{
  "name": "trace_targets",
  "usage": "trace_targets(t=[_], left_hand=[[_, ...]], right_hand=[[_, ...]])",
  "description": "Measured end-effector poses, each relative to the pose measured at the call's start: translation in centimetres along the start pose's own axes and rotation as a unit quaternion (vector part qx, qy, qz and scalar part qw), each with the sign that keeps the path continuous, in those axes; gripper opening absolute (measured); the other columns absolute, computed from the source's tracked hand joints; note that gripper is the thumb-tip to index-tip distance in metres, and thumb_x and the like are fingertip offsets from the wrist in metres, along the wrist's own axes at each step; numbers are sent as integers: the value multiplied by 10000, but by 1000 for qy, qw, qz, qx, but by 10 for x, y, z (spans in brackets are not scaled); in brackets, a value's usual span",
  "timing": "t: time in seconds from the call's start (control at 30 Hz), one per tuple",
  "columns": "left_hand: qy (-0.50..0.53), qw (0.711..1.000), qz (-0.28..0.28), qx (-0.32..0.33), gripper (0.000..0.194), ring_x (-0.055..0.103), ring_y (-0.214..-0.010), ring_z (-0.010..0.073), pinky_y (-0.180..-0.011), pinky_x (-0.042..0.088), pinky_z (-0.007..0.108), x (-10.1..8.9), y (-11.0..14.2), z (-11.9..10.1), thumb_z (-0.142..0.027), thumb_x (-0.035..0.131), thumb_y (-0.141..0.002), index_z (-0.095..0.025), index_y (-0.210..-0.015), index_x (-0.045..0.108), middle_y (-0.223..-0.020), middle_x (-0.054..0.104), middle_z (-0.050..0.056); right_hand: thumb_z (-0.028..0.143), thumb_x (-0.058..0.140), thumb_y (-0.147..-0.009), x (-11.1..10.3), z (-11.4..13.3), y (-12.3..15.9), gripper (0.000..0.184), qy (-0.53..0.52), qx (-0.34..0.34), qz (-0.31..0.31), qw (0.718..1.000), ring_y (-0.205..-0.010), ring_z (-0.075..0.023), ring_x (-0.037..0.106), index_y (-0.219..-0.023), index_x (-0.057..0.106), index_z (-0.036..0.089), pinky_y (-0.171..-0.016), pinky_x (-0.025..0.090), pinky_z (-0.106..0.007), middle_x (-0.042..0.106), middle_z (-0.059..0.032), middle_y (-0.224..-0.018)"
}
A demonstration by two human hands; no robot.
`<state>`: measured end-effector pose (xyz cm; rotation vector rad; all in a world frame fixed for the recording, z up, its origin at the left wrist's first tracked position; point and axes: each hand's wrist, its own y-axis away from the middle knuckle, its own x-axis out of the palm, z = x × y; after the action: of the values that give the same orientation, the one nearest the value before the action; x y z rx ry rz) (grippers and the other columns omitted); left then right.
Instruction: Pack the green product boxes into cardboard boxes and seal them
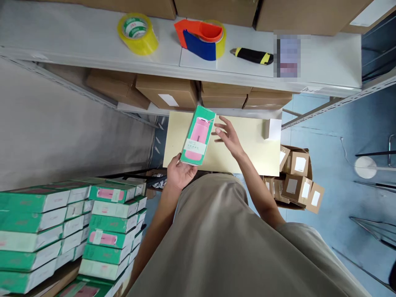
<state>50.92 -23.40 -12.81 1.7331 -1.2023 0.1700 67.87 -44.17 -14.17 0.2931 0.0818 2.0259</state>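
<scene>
A green product box [198,135] with a picture of a pink bottle-shaped item and a pale band is tilted over the cream tabletop [247,152]. My left hand [181,171] grips the box at its lower end, the thumb and fingers around the bottom edge. To the right of the box, my right hand [228,135] is raised with its fingers apart and nothing in it. Its fingertips are close to the box's right side; I cannot tell whether they touch it. A small white box [272,129] stands at the table's right end.
Stacks of similar green boxes [108,222] rise at lower left. The shelf [167,45] ahead bears yellow tape [137,34], a red-blue tape dispenser [200,39] and a utility knife [253,55]. Brown cartons [167,88] fill the level below. An open carton [293,177] of small boxes sits at right.
</scene>
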Motion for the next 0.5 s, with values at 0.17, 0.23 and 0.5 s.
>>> trace_targets(t=[0.17,0.23,0.5], left_hand=[[103,992,30,-73,839,830,-1101,291,-673,653,252,-14,2,14,-592,701,-915,-160,-1627,597,-1535,722,236],[107,992,25,-65,850,828,-1150,315,-707,669,273,-19,3,14,-585,710,-907,-175,-1642,588,-1555,713,233],[31,996,-72,-40,558,819,-1215,316,-911,715,368,-42,-18,-7,-539,694,-963,-189,-1397,728,-1197,844,146]], right_hand=[[851,789,-919,12,-11,-48,716,14,-43,56,997,-1280,-268,740,-1408,693,337,-1062,674,-461,736,-67,-1484],[852,804,-903,24,-10,-54,681,18,-55,71,996,-1205,-250,759,-1292,731,299,-1026,673,-430,762,-58,-1404],[596,757,-1047,68,30,-26,390,163,-223,47,960,-1425,-309,664,-1307,724,307,-1043,664,-464,702,-99,-1513]])
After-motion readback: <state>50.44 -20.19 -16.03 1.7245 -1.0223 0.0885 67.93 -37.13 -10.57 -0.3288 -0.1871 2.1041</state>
